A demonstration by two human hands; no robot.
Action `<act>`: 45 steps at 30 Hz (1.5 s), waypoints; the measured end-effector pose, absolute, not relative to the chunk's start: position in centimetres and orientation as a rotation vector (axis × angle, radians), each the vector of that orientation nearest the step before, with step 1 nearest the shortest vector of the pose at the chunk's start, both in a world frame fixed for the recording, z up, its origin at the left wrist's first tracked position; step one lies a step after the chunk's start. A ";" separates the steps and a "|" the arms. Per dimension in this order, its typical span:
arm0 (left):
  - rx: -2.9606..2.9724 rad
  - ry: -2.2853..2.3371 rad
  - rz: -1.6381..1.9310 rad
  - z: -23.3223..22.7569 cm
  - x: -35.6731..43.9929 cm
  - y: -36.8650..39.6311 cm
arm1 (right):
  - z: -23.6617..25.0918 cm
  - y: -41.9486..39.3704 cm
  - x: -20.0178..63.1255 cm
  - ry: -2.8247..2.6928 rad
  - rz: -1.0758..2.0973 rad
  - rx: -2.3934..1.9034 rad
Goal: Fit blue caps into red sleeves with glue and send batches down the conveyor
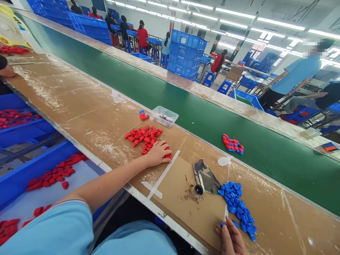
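My left hand (158, 153) rests at the right end of a pile of small red plastic pieces (145, 136). Its fingers are apart and curve over a few of them; I see none lifted. Near the front edge, my right hand (230, 238) pinches a small blue plastic piece (221, 224) between thumb and fingers. A heap of similar blue pieces (235, 202) lies just beyond that hand. Between my hands, a cardboard sheet (183, 205) is taped to the bench. On it are a small dark-topped round container (198, 190) and a camouflage cloth (208, 177).
A green conveyor belt (191, 120) runs behind the bench, carrying a cluster of red-and-blue pieces (232, 144). A clear plastic tray (165, 117) stands by its edge. Blue bins (16, 193) with red pieces sit at left. Another person's arm (7, 71) shows at far left.
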State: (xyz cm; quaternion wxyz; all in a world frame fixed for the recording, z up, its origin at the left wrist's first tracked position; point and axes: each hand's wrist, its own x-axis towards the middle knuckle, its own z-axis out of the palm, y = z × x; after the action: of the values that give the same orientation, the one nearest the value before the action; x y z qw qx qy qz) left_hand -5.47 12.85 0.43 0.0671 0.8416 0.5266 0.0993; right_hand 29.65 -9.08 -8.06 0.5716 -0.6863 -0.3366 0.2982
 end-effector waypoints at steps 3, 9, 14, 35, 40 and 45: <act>2.666 1.396 0.356 0.3 -6.3 11.7 | -7.6 -8.4 28.8 -0.698 0.822 -1.574; 2.869 1.204 0.545 0.5 -6.1 9.9 | -5.2 -7.5 26.0 -0.699 0.819 -1.569; 2.860 1.388 0.478 0.3 -5.8 8.6 | -4.4 -7.3 25.5 -0.738 0.942 -1.550; 1.785 1.042 0.787 -0.8 0.4 3.6 | -1.2 -5.7 22.3 -0.815 1.022 -1.532; 1.861 0.993 0.819 -0.2 0.0 3.3 | -0.9 -5.6 22.3 -0.812 1.034 -1.499; 1.773 0.918 0.902 -0.2 0.4 2.4 | -0.3 -4.9 22.4 -0.957 0.977 -1.488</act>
State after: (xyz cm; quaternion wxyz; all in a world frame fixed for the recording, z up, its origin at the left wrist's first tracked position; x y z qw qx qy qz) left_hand 0.37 2.36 -0.23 0.4579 0.7195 0.3725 0.3661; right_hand 22.39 -4.93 -0.33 0.5314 -0.6238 -0.4010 0.4094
